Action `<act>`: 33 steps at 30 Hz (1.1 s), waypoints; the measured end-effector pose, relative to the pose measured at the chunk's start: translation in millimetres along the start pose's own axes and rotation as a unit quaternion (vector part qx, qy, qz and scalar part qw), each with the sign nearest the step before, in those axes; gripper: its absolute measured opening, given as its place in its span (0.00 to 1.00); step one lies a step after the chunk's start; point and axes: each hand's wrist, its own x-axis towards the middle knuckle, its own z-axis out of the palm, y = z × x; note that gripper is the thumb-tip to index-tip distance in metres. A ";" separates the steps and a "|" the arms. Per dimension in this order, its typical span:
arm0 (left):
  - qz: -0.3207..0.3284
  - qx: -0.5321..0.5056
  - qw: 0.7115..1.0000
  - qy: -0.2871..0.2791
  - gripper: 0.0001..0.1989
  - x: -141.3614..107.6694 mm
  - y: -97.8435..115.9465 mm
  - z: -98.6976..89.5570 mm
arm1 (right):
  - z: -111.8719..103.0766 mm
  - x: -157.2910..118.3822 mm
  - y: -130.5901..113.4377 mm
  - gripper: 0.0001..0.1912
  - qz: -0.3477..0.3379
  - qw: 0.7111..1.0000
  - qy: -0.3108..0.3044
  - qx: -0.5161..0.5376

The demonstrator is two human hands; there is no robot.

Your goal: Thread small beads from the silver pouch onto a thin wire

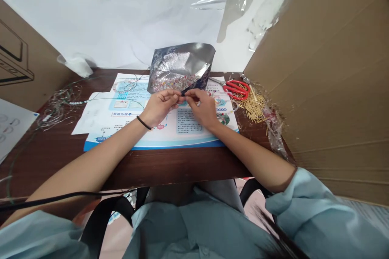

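Close together over the printed sheet (146, 129), my left hand (161, 107) and my right hand (202, 107) meet fingertip to fingertip. Both are closed in a pinch. What lies between the fingers is too small or hidden to name. Just beyond them an open silvery pouch (182, 64) with a dark patterned outside leans back, with many small coloured beads (174, 83) in it. A thin green thread (112, 99) runs over the paper from the left towards my left hand. A black band circles my left wrist.
Red-handled scissors (237, 89) and a heap of gold-coloured sticks (255, 107) lie at the right with crumpled clear plastic (275, 129). Tangled clear line (62, 107) and a white crumpled wrapper (79, 64) are on the left. Cardboard walls (334, 89) flank the brown table (182, 166).
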 end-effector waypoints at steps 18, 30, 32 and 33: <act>0.003 0.006 1.000 0.013 0.13 0.0 0.2 2.3 | -4.6 -0.4 -5.4 0.08 -0.014 0.999 0.018 -0.031; -0.015 -0.015 1.000 0.009 0.12 1.1 -0.3 2.1 | -3.3 -1.6 -3.8 0.09 -0.044 0.996 0.031 -0.064; -0.018 -0.025 0.999 0.007 0.13 0.7 0.6 2.4 | -1.9 -1.4 0.0 0.09 -0.062 0.995 0.033 -0.069; -0.021 -0.030 0.999 0.006 0.13 0.4 1.2 2.5 | -1.0 -1.1 2.3 0.09 -0.073 0.994 0.036 -0.070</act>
